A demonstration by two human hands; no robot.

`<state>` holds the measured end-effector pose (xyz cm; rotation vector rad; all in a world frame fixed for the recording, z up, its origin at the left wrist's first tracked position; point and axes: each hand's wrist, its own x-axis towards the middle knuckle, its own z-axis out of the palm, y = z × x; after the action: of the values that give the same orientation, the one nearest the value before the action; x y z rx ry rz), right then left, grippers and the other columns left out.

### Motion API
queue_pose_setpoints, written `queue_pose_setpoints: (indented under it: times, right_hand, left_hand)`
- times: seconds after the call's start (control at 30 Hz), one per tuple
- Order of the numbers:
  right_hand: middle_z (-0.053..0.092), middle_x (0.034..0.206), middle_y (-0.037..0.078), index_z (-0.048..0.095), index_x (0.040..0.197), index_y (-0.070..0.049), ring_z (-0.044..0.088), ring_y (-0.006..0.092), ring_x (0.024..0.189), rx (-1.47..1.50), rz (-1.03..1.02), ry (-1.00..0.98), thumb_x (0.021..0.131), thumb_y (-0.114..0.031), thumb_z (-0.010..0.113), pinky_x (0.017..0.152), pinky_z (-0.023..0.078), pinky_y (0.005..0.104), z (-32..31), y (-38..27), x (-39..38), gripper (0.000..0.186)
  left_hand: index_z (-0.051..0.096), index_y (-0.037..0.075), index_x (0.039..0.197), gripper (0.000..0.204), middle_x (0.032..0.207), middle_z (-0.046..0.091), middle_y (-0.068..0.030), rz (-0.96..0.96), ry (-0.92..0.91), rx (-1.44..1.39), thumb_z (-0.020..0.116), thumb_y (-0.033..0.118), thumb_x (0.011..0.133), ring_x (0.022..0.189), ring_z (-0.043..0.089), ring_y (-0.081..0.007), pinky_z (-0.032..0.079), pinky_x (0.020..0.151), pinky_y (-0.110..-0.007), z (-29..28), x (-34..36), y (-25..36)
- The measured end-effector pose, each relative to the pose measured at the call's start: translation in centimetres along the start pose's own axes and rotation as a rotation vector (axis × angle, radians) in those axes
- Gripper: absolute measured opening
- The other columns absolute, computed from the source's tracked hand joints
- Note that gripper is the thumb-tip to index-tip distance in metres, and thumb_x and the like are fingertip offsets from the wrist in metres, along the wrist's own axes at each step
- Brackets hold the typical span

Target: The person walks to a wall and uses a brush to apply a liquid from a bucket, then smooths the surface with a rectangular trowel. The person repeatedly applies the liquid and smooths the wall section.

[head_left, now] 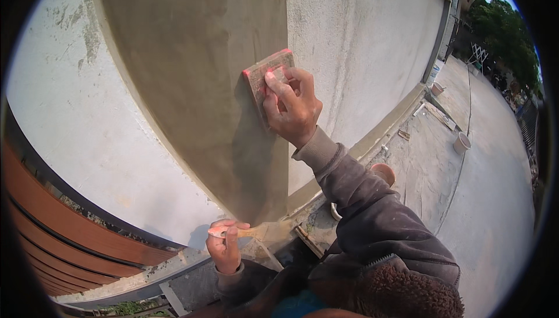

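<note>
the right hand (pixel 294 108) is clamped on the back of a hand float (pixel 255 82), the fingers and thumb closed around its handle. the float is a rectangular block with red edges, and it stands tilted at the right border of a grey-brown coated strip (pixel 192 56) of the wall. whether its whole face presses on the coat, i cannot tell. the left hand (pixel 224 251), much lower, is closed on the handle of a flat brush (pixel 250 232); the bristles point to the right, near the bottom end of the strip.

as far as i can judge, the covering of this strip is done: the coat runs through all the height which is visible, and i see no bare gap in it. the smoothing seems well advanced, but not surely complete, because the tone is a little cloudy and the float is at the border. the edges and the foot of the strip may be what is left.

on both sides the wall is white: the left part (pixel 70 85) has grey stains, the right part (pixel 378 21) looks rough. farther out, a reddish bowl (pixel 382 173) and a pale bucket (pixel 462 142) stand on the pavement (pixel 495 184).
</note>
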<state>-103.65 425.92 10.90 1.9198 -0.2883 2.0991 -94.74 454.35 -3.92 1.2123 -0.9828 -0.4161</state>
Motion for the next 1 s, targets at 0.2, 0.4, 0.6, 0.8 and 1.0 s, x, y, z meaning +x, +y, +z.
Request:
queue_pose_setpoints:
  times: [0.2,0.4,0.6,0.8,1.0]
  right_hand:
    - [0.061,0.108,0.008,0.072,0.104,-0.014,0.071,0.0144,0.08,-0.07,-0.004,0.083,0.078,-0.012,0.076,0.06,0.062,0.0288,1.3,0.5,11.5,0.027]
    - [0.06,0.108,0.012,0.071,0.1,-0.012,0.073,0.0185,0.085,-0.057,0.044,0.11,0.079,-0.007,0.073,0.062,0.063,0.0308,-0.1,-0.4,26.6,0.021]
    - [0.058,0.102,0.012,0.071,0.097,-0.012,0.073,0.0215,0.084,0.019,-0.028,0.017,0.075,-0.002,0.074,0.058,0.063,0.0306,-1.4,1.2,-3.4,0.024]
    - [0.062,0.106,0.017,0.069,0.104,-0.006,0.07,0.0278,0.087,-0.108,0.008,0.081,0.089,-0.02,0.064,0.076,0.059,0.0387,-0.9,0.5,23.5,0.021]
    - [0.062,0.101,0.015,0.069,0.107,-0.006,0.073,0.0214,0.078,-0.124,-0.026,0.06,0.085,-0.013,0.069,0.055,0.061,0.0325,-0.1,1.3,13.8,0.024]
  left_hand:
    - [0.051,-0.002,0.109,0.02,0.091,0.069,-0.0164,-0.008,-0.006,0.013,0.055,0.016,0.099,0.086,0.064,-0.0202,0.047,0.088,-0.034,-1.0,-0.1,0.7]
    - [0.054,-0.003,0.104,0.024,0.087,0.071,-0.0159,0.019,0.062,-0.064,0.059,0.02,0.099,0.082,0.066,-0.0199,0.05,0.082,-0.032,-0.9,0.2,-0.8]
    - [0.053,-0.002,0.107,0.026,0.087,0.071,-0.017,-0.02,0.035,-0.149,0.06,0.022,0.1,0.082,0.065,-0.019,0.048,0.085,-0.031,-0.9,0.3,-1.1]
    - [0.053,-0.002,0.107,0.028,0.087,0.07,-0.0176,-0.008,0.052,-0.113,0.06,0.024,0.099,0.082,0.066,-0.0199,0.049,0.083,-0.032,-0.7,0.3,-1.1]
    - [0.053,-0.002,0.107,0.028,0.087,0.07,-0.0175,-0.037,0.108,-0.114,0.061,0.024,0.099,0.083,0.066,-0.0206,0.049,0.082,-0.032,-1.3,0.0,-1.9]
